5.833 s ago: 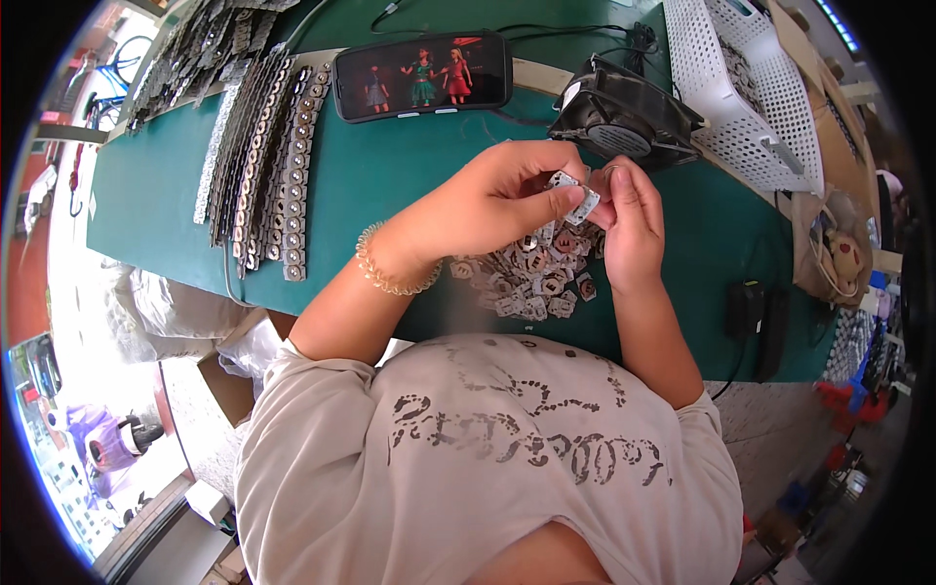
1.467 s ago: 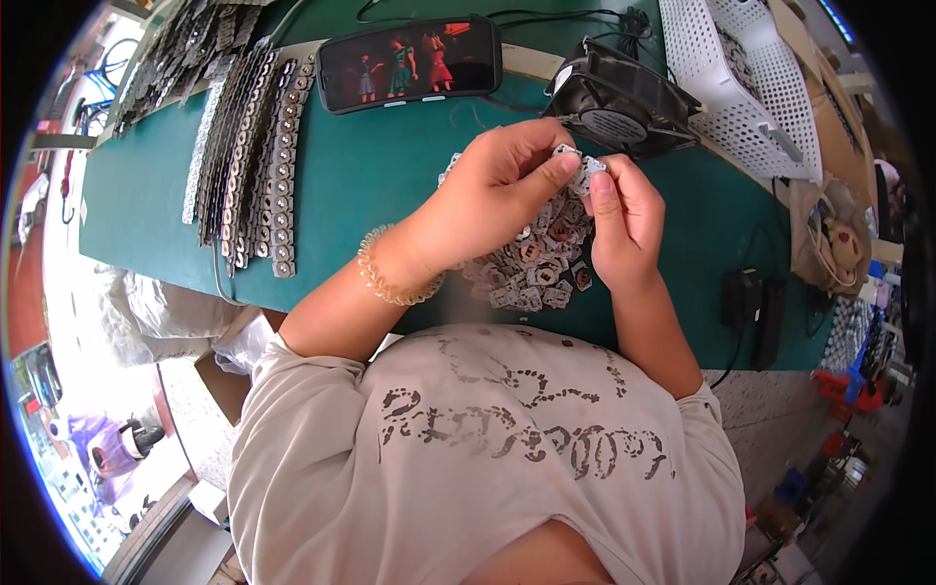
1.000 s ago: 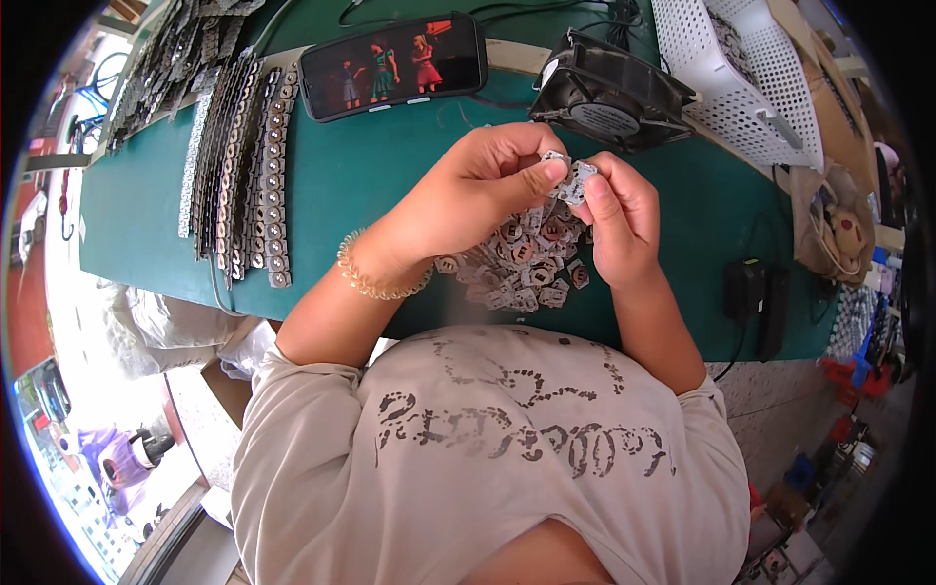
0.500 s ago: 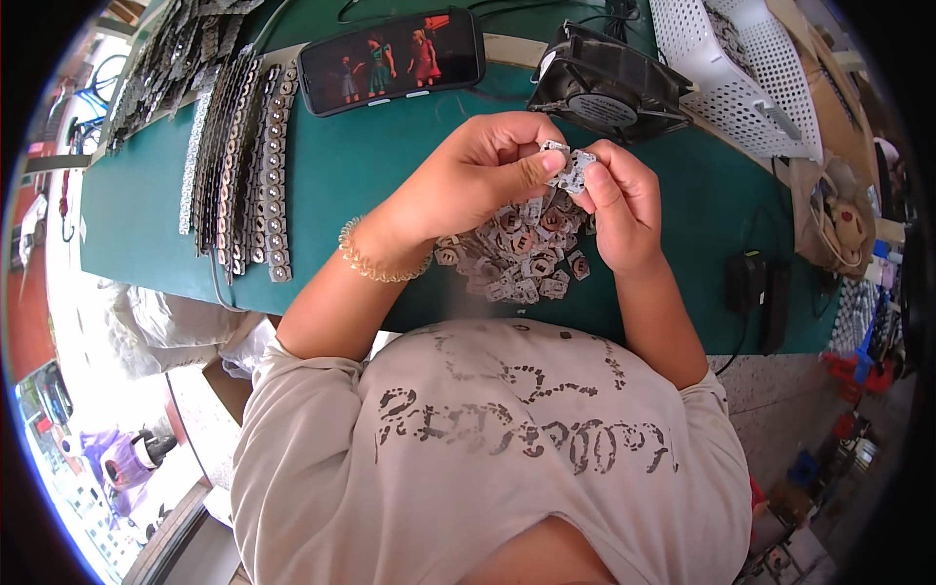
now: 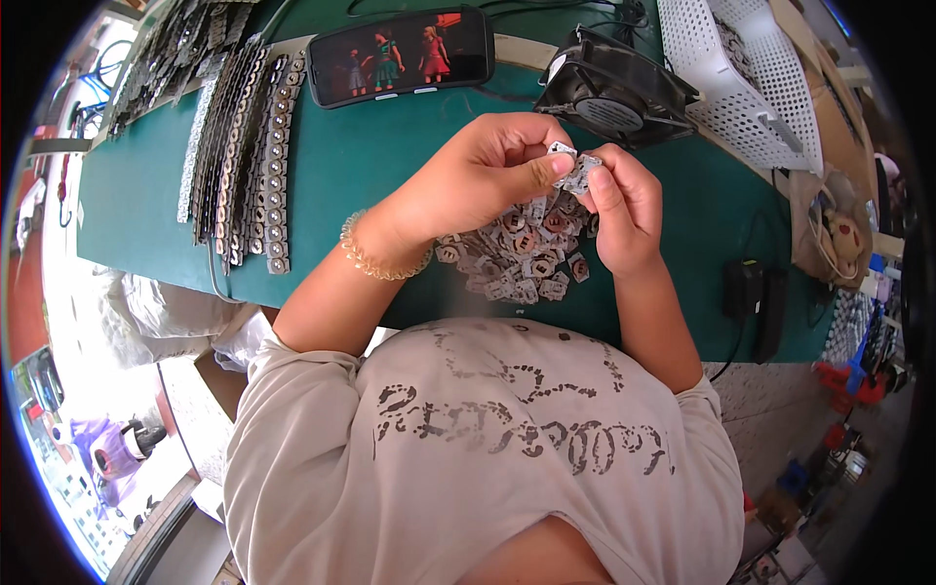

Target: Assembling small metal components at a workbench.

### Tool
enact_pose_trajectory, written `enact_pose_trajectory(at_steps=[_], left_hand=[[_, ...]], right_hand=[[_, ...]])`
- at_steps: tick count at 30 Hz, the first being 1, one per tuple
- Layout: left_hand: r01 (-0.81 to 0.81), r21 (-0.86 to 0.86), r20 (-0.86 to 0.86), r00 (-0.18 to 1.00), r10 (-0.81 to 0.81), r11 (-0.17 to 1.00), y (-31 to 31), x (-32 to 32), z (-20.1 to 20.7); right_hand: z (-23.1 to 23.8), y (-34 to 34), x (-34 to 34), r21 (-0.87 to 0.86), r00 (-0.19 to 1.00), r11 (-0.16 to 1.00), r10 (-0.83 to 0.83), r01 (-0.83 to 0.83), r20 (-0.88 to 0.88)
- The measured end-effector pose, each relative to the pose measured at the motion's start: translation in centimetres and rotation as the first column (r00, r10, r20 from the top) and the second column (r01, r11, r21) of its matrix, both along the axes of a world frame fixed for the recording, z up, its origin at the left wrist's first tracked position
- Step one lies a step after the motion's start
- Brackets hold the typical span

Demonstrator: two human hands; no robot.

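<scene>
Both hands meet above a heap of small metal pieces point(image 5: 526, 253) on the green tabletop. My left hand point(image 5: 497, 171), with a coiled band at its wrist, pinches a small silvery metal piece point(image 5: 561, 149) between thumb and forefinger. Close against it, my right hand point(image 5: 624, 200) pinches another small silvery metal piece point(image 5: 583, 174). The two pieces touch or nearly touch; I cannot tell whether they are joined. The heaped pieces are flat and squarish, several with round coppery centres. My fingers cover part of what they hold.
Linked metal strips point(image 5: 239, 161) lie in rows at the left. A phone point(image 5: 400, 58) showing a video stands at the back, beside a black fan point(image 5: 614, 93). At the back right is a white perforated basket point(image 5: 770, 127); black adapters point(image 5: 756, 292) lie at the right edge.
Both hands stay over the heap, still pinching, with slight finger shifts around the pieces. The view has shifted a little, and the picture on the phone differs.
</scene>
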State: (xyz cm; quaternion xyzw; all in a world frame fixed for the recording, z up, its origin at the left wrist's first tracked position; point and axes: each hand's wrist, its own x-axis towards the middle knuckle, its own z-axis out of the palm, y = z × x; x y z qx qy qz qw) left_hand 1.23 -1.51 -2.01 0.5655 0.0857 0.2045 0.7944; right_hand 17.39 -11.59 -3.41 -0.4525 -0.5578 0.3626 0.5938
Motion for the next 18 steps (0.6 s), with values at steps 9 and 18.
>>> enact_pose_trajectory(at_steps=[9, 18], left_hand=[[-0.174, 0.044, -0.028, 0.984, 0.175, 0.984, -0.37, 0.46, 0.12], [-0.375, 0.597, 0.025, 0.892, 0.451, 0.709, -0.38, 0.86, -0.6]], right_hand=[[-0.27, 0.18, -0.15, 0.017, 0.972, 0.987, -0.159, 0.158, 0.171], [-0.83, 0.7, -0.07, -0.229, 0.955, 0.969, -0.151, 0.092, -0.256]])
